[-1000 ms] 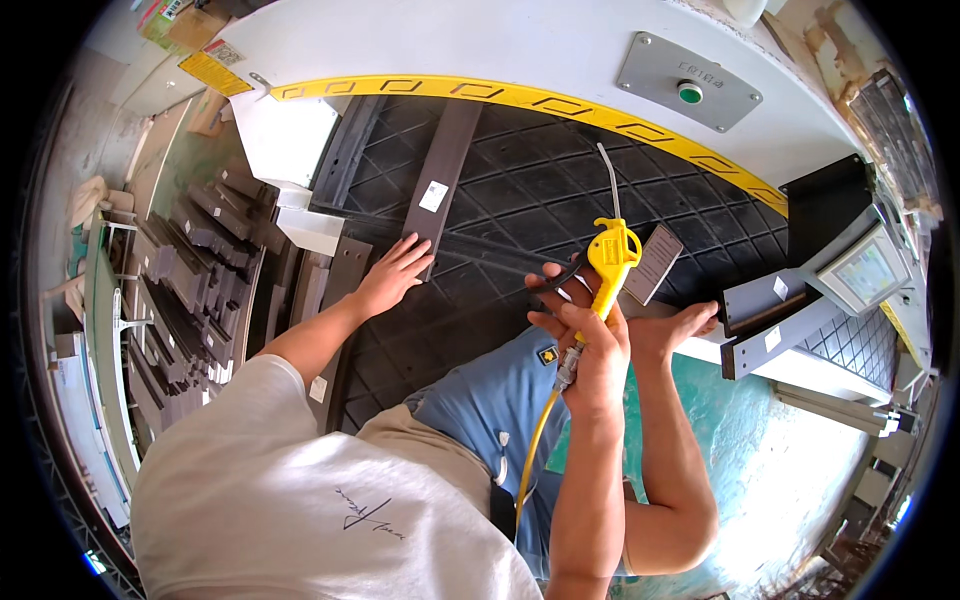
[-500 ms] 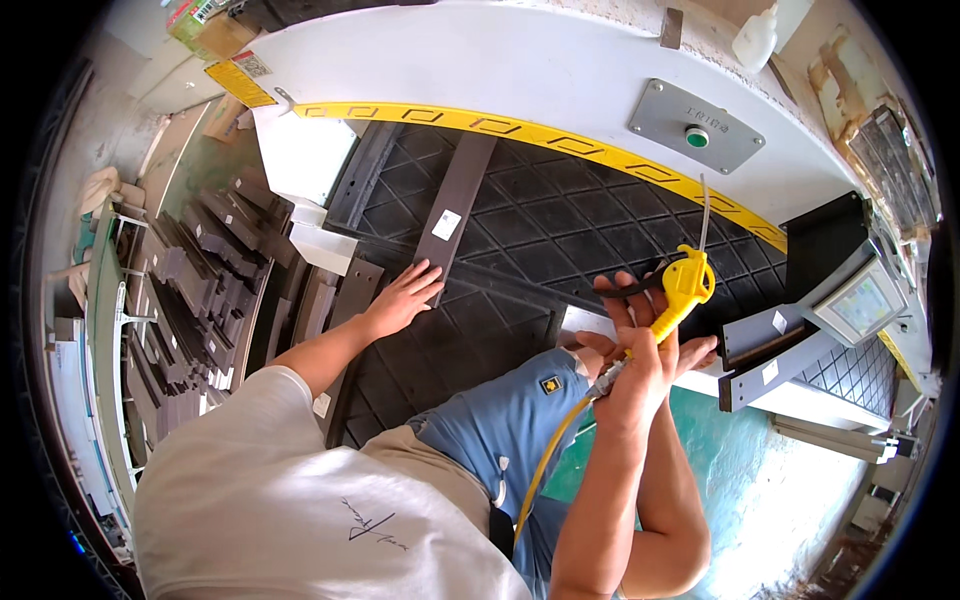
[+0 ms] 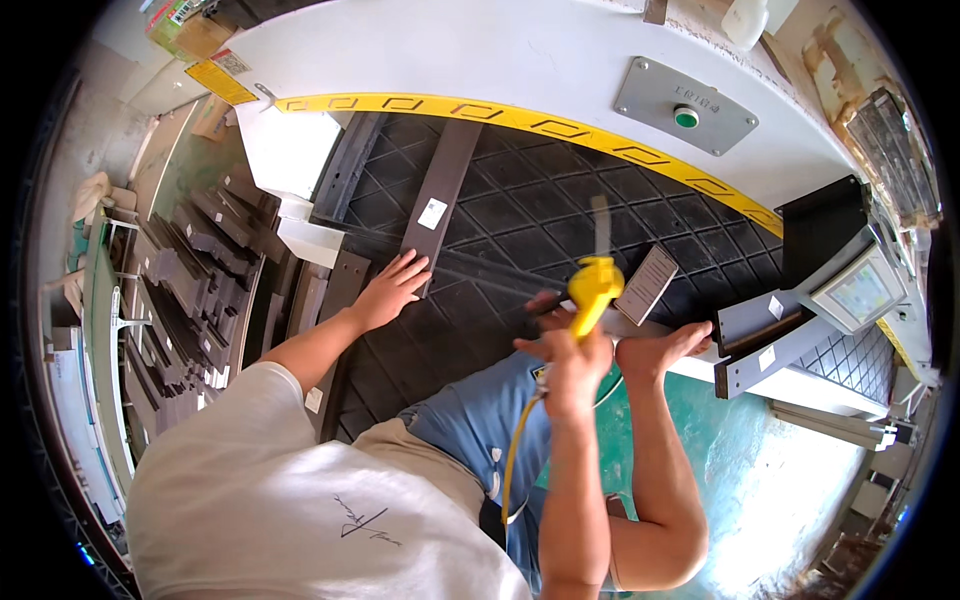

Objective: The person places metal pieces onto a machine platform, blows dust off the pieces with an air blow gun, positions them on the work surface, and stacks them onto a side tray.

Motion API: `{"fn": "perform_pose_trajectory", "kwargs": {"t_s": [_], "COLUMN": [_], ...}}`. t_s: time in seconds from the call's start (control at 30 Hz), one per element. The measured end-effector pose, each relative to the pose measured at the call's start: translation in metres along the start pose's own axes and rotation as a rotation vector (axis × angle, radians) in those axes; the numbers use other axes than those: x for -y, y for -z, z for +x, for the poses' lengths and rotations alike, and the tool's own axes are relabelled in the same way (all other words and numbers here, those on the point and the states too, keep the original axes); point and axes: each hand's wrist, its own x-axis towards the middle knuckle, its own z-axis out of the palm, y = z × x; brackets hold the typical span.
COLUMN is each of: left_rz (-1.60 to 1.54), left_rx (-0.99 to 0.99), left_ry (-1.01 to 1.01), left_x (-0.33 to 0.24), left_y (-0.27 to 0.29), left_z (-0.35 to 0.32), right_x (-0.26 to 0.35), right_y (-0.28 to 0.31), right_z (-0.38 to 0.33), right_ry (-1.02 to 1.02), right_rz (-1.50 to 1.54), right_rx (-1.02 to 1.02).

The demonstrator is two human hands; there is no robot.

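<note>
My left hand [image 3: 390, 292] lies with its fingers stretched over the near end of a long dark grey-brown board [image 3: 446, 185], which bears a white label. The board rests lengthwise on the black ribbed bed of a machine [image 3: 530, 230]. In my right hand [image 3: 575, 368] is a yellow air blow gun [image 3: 597, 284], held upright above the bed with its thin nozzle pointing away from me. Hand and gun are blurred by motion. A yellow hose [image 3: 512, 450] runs from the gun's lower end down past my blue shorts.
A white machine beam with a yellow strip [image 3: 550, 127] arches across the far side, with a green button [image 3: 686, 117] on a metal plate. Many dark boards [image 3: 205, 285] are stacked on the left. A tilted screen [image 3: 858, 298] and more boards [image 3: 765, 362] stand at right, near my bare foot [image 3: 660, 350].
My right hand has swung left with the blow gun, uncovering a labelled rectangular piece near my foot. My left hand stays on the board. The whole view has shifted slightly.
</note>
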Motion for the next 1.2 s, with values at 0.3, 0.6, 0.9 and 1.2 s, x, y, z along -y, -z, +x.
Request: {"fn": "perform_pose_trajectory", "kwargs": {"t_s": [0.3, 0.6, 0.9, 1.2], "left_rz": [-0.082, -0.051, -0.083, -0.065], "left_rx": [-0.008, -0.008, -0.008, -0.003], "left_ry": [0.075, 0.102, 0.152, 0.120], "left_x": [-0.003, -0.008, -0.007, -0.008], "left_y": [0.002, 0.004, -0.001, 0.000], "left_z": [-0.002, 0.003, -0.004, 0.000], "right_x": [-0.078, -0.060, -0.030, -0.064], "right_y": [0.094, 0.204, 0.172, 0.215], "right_z": [0.067, 0.112, 0.127, 0.124], "right_ry": [0.342, 0.588, 0.543, 0.689], "right_rz": [-1.043, -1.386, -1.260, -1.393], "right_rx": [-0.423, -0.185, -0.232, -0.169]}}
